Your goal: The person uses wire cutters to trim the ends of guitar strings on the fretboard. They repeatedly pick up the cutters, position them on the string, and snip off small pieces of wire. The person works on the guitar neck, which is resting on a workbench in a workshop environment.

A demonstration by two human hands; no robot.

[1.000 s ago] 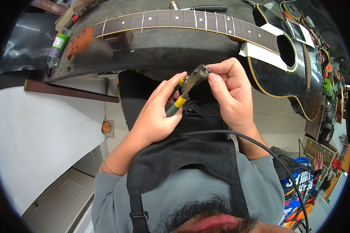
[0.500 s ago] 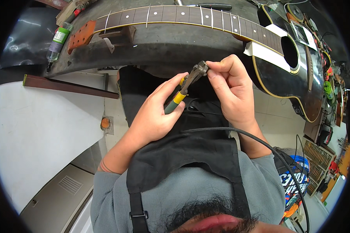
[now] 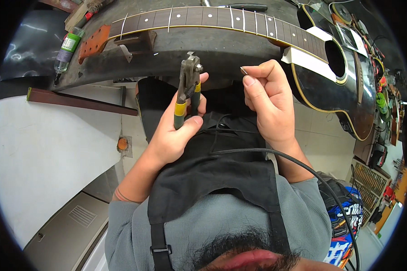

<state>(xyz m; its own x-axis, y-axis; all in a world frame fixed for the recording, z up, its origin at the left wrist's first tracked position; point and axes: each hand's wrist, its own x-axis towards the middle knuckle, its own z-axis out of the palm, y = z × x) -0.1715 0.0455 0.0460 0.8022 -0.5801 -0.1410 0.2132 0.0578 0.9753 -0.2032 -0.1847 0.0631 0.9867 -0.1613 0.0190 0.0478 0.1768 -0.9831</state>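
My left hand [image 3: 168, 141] is closed around the green and yellow handles of cutting pliers [image 3: 185, 83], their metal jaws pointing away from me. Between thumb and forefinger of my right hand [image 3: 272, 101] is a short, thin piece of fret wire [image 3: 243, 70], its tip just showing. The hands are apart, over my black apron. Beyond them a black guitar [image 3: 319, 92] lies across the bench, its dark fretboard [image 3: 192, 18] running left to an orange-brown headstock [image 3: 94, 44]. Several pale frets cross the fretboard, some sticking out past its edge.
A neck rest [image 3: 142, 43] stands under the guitar's neck. At the bench's left end lies a clear bottle with a green label [image 3: 68, 47]. A dark wooden strip [image 3: 81, 103] lies on the white surface at left. A black cable [image 3: 298, 165] passes over my right forearm.
The pliers have moved left, away from my right hand, and turned more upright. My right hand stays nearly in place, with the wire tip now visible.
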